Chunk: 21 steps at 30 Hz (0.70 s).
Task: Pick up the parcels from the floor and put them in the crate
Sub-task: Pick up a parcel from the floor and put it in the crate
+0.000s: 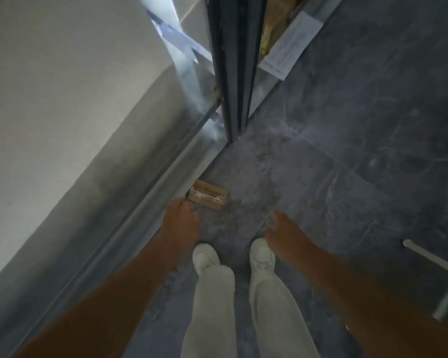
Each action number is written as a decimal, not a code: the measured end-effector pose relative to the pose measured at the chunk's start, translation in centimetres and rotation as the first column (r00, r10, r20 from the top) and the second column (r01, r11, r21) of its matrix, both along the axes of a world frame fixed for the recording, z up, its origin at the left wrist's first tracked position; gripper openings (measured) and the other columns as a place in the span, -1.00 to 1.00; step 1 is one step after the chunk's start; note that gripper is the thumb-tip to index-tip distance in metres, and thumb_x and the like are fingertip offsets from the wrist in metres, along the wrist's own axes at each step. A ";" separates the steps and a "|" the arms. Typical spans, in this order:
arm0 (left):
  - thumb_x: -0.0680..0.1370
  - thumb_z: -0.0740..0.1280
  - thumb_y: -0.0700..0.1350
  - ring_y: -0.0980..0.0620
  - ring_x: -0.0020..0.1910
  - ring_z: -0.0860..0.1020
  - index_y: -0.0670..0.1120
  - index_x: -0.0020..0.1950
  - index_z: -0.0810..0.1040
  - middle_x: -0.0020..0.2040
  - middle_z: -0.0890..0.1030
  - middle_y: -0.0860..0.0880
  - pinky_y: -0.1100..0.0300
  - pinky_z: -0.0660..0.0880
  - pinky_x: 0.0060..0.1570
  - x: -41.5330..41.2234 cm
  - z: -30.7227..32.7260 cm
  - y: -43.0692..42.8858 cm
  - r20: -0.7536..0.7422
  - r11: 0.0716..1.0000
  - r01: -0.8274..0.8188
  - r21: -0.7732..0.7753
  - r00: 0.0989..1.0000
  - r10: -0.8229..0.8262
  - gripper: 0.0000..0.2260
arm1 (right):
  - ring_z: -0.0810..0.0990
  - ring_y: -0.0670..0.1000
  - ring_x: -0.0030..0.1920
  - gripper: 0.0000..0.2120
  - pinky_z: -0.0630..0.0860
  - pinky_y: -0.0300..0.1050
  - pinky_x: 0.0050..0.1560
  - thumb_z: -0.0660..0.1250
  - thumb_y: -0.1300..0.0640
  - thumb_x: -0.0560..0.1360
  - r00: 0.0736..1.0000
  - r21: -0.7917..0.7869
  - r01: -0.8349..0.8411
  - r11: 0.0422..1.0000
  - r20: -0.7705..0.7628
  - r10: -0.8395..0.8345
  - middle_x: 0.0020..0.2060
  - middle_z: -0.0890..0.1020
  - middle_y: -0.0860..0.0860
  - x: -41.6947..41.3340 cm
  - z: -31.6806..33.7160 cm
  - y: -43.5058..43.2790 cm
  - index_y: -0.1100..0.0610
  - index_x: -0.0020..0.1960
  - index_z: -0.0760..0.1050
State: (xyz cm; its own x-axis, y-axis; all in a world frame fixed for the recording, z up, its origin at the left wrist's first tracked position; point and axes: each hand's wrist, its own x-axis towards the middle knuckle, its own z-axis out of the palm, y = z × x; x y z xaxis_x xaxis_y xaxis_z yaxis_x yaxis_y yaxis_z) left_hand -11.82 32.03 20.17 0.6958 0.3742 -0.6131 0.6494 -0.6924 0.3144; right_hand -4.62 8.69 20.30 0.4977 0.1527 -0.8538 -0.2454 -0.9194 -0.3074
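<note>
Left hand [181, 215] down at the near left corner of a brown taped parcel [208, 194]; grip too blurred to tell whether apart, together, or touching. Right hand [285, 231] above the floor [347, 151], grip apart, fingers loose, holding nothing. Parcel flat on the floor beside the baseboard [130, 218], ahead of white shoes [206, 257]. On the white sheet [287, 47] upper right, print unreadable.
</note>
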 end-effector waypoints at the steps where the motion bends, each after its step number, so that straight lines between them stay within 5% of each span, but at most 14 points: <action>1: 0.55 0.25 -0.26 -0.30 0.17 0.50 -0.37 0.06 0.53 0.11 0.54 -0.33 -0.08 0.39 0.14 -0.1 -2.6 0.2 -0.032 0.999 -0.050 -0.020 0.998 0.049 -0.81 | 0.50 0.20 0.26 -0.66 0.40 -0.06 0.14 0.17 0.20 0.57 0.999 0.001 0.012 1.000 -0.029 -0.012 0.22 0.52 0.21 -0.3 -2.3 0.6 0.20 0.33 0.40; 4: 0.55 0.28 -0.19 -0.24 0.28 0.45 -0.30 0.26 0.46 0.25 0.49 -0.26 -0.02 0.36 0.23 -0.5 -9.2 1.1 -0.102 0.999 -0.051 -0.011 0.994 0.050 -0.68 | 0.54 0.06 -0.06 -0.91 0.43 -0.10 -0.09 0.18 0.20 0.60 0.985 0.014 0.012 1.000 -0.172 -0.009 -0.09 0.47 0.08 -1.2 -9.6 3.0 0.12 0.07 0.44; 8: 0.57 0.30 -0.14 -0.24 0.33 0.42 -0.24 0.37 0.39 0.35 0.44 -0.26 -0.07 0.37 0.30 0.2 -17.6 3.8 -0.124 0.997 -0.077 -0.015 0.989 0.074 -0.60 | 0.49 0.13 0.23 -0.64 0.42 -0.06 0.18 0.26 0.09 0.59 0.956 0.044 0.147 0.988 -0.263 -0.131 0.23 0.48 0.16 -0.4 -18.4 7.5 0.14 0.35 0.38; 11: 0.59 0.29 -0.10 -0.27 0.34 0.43 -0.23 0.40 0.38 0.36 0.45 -0.29 -0.09 0.39 0.31 1.0 -24.4 6.0 -0.117 0.969 -0.244 -0.035 0.964 0.239 -0.59 | 0.30 0.13 0.47 -0.30 0.34 -0.11 0.29 0.33 0.01 0.58 0.903 0.024 0.305 0.952 -0.325 -0.281 0.51 0.26 0.14 0.5 -23.9 10.4 0.20 0.58 0.09; 13: 0.60 0.25 -0.17 -0.26 0.13 0.54 -0.27 0.29 0.44 0.16 0.53 -0.31 0.14 0.56 0.01 2.0 -28.1 6.6 -0.124 0.930 -0.347 -0.122 0.935 0.333 -0.70 | 0.39 0.12 0.41 -0.30 0.39 -0.11 0.22 0.39 -0.01 0.54 0.843 0.044 0.430 0.902 -0.378 -0.383 0.48 0.33 0.15 1.2 -27.8 11.7 0.20 0.55 0.18; 15: 0.59 0.21 -0.23 -0.09 -0.03 0.56 -0.22 0.25 0.46 0.05 0.54 -0.16 0.43 0.47 -0.36 2.6 -30.5 7.1 -0.183 0.901 -0.360 -0.240 0.929 0.322 -0.76 | 0.52 0.08 0.27 -0.27 0.47 -0.07 0.21 0.49 -0.16 0.40 0.773 0.107 0.547 0.830 -0.444 -0.452 0.38 0.49 0.10 1.8 -30.4 13.0 0.12 0.44 0.37; 17: 0.55 0.22 -0.15 -0.09 0.02 0.59 -0.14 0.25 0.52 0.05 0.59 -0.13 0.31 0.51 -0.28 2.5 -31.4 7.5 -0.202 0.871 -0.398 -0.288 0.914 0.351 -0.71 | 0.54 0.08 0.25 -0.20 0.56 -0.01 0.09 0.51 -0.24 0.30 0.653 0.116 0.685 0.719 -0.534 -0.536 0.34 0.53 0.07 2.0 -31.9 13.8 0.09 0.42 0.39; 19: 0.49 0.22 -0.06 -0.09 -0.01 0.57 -0.12 0.16 0.56 0.01 0.61 -0.14 0.12 0.51 -0.12 2.0 -30.5 7.0 -0.180 0.835 -0.460 -0.303 0.888 0.424 -0.70 | 0.56 0.06 0.22 -0.33 0.53 -0.14 -0.21 0.44 -0.14 0.47 0.582 0.105 0.766 0.634 -0.534 -0.614 0.34 0.52 0.08 2.0 -30.6 13.6 0.13 0.45 0.33; 21: 0.52 0.22 -0.09 -0.01 -0.14 0.52 -0.13 0.07 0.56 -0.10 0.58 -0.08 0.12 0.43 -0.14 1.8 -26.7 5.0 -0.136 0.785 -0.530 -0.320 0.846 0.516 -0.78 | 0.58 0.00 0.08 -0.43 0.47 -0.20 -0.28 0.36 -0.08 0.55 0.540 0.074 0.801 0.595 -0.519 -0.663 0.31 0.54 0.09 2.1 -26.8 12.7 0.14 0.45 0.34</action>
